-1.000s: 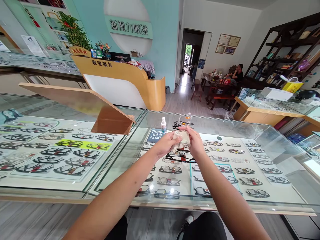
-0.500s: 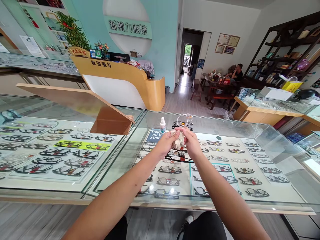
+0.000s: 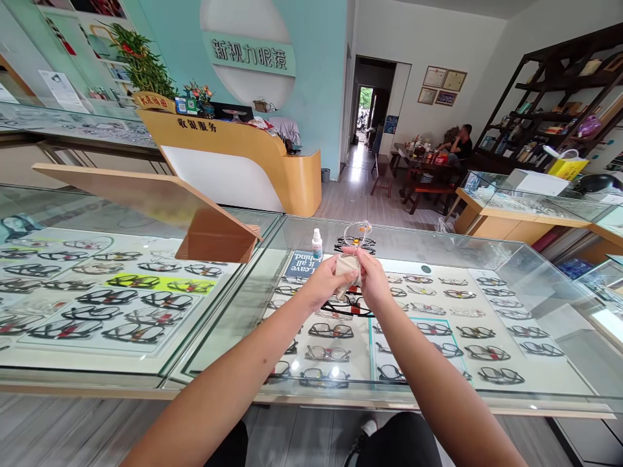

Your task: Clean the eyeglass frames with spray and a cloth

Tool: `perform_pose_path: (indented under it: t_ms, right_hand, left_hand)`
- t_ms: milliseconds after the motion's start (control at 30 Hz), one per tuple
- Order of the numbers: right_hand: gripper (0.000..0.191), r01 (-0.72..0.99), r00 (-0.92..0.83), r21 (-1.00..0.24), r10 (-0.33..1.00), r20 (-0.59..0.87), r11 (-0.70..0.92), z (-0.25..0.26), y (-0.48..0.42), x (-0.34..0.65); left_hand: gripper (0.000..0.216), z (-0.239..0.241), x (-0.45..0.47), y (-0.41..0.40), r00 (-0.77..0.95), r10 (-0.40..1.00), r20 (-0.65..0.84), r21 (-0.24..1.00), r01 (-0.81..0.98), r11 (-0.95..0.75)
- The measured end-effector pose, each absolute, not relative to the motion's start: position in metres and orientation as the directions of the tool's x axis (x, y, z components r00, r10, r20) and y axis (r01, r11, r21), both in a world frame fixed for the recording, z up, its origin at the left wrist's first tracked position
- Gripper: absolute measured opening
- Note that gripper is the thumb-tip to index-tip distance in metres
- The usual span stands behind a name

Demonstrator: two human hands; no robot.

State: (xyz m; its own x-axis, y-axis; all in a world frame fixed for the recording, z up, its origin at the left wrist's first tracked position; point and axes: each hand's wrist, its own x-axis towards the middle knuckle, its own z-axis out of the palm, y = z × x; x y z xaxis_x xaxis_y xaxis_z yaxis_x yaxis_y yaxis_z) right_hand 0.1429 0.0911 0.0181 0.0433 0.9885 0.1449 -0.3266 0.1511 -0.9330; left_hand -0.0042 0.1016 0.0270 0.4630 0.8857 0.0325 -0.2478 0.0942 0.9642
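My left hand (image 3: pixel 321 283) pinches a pale beige cloth (image 3: pixel 347 264) over the glass counter, its thumb pressed on the front. Close against it, my right hand (image 3: pixel 374 280) has closed fingers around a pair of clear-framed eyeglasses (image 3: pixel 357 225). One round rim sticks out beyond the fingertips; cloth and hands hide the rest. A small white spray bottle (image 3: pixel 317 245) stands just past my left hand. Black-framed glasses (image 3: pixel 341 241) with orange tags lie beyond my hands, and another dark pair (image 3: pixel 335 307) shows below the cloth.
The glass display case (image 3: pixel 418 383) holds rows of eyeglasses. A tilted wooden-framed mirror or board (image 3: pixel 214 230) stands on the left case. Past the counter are a yellow reception desk (image 3: pixel 302 181) and a person (image 3: pixel 461 144) seated at a wooden table.
The cloth has been spread flatter and now faces me between my hands. My left thumb has moved down across it. The clear glasses stay nearly in place.
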Motion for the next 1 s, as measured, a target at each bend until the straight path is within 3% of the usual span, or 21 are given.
perform_pose_path:
  t_ms: [233,400,700,800,1000]
  right_hand:
    - [0.046,-0.254,0.029,-0.944,0.977,0.210,0.210,0.022,0.086,0.138]
    - [0.044,-0.309,-0.010,-0.935,0.982,0.188,0.176,0.022,0.086,0.140]
    - [0.046,-0.408,0.112,-0.895,0.982,0.149,0.182,0.029,0.093,0.156]
    - [0.046,-0.444,0.155,-0.871,0.975,0.158,0.211,0.036,0.096,0.165]
    - [0.043,-0.454,0.177,-0.860,0.969,0.170,0.234,0.044,0.097,0.176]
  left_hand:
    - [0.073,0.028,0.002,0.101,0.374,0.924,0.079,0.963,-0.268,0.026]
    - [0.068,0.025,0.001,0.105,0.389,0.913,0.120,0.949,-0.315,0.009]
    - [0.061,0.031,-0.014,0.112,0.526,0.850,-0.019,0.941,-0.277,0.193]
    - [0.062,0.042,-0.022,0.115,0.438,0.899,0.008,0.954,-0.272,0.124]
    - [0.053,0.055,-0.046,0.130,0.040,0.981,0.192,0.959,-0.220,-0.179]
